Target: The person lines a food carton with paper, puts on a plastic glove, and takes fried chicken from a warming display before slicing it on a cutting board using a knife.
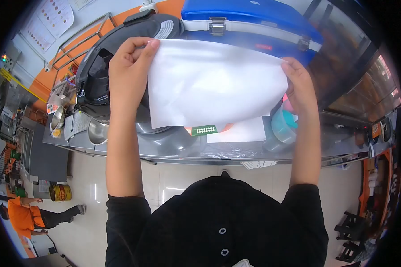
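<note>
A white sheet of paper is stretched between my two hands above the metal counter. My left hand pinches its upper left corner between thumb and fingers. At the upper right corner, my right hand grips the same sheet. Beneath it, partly covered, lie another white sheet and a green and orange printed item. A teal cup stands just below my right hand. What else the sheet hides on the counter I cannot make out.
A blue cooler box with metal latches stands behind the sheet. Left of it is a large black appliance. Metal bowls sit at the counter's left. A person in an orange shirt walks on the floor far left, near a yellow tin.
</note>
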`<state>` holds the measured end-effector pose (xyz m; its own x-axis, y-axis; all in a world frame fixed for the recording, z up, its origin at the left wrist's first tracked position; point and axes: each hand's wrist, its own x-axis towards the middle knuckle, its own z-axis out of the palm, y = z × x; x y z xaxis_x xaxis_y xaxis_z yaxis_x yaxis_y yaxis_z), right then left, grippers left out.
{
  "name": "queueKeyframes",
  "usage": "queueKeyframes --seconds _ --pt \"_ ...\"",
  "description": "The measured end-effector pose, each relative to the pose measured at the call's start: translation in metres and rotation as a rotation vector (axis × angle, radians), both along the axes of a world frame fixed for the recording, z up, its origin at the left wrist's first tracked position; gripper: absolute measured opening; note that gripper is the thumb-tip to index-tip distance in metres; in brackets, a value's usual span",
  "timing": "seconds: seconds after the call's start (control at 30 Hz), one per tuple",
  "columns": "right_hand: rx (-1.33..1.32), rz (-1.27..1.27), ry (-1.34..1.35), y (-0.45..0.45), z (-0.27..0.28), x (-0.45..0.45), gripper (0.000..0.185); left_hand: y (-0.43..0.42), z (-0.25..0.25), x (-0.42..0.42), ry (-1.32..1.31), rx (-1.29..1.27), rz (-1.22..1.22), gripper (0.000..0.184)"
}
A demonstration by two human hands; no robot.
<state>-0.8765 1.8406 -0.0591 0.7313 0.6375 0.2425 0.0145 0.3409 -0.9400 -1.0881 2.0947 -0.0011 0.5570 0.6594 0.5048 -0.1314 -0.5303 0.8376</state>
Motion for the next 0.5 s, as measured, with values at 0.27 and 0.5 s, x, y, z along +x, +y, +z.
queueKeyframes --seconds 0.27,0.5 --pt "-0.013 0.057 0.039 -0.008 -0.019 0.02 0.019 -0.006 -0.002 0.005 0.042 0.017 -0.022 0.021" --pt "-0.282 -0.061 -0.981 0.025 0.033 -0.049 0.04 -0.04 -0.008 0.011 0.091 0.402 -0.205 0.016"
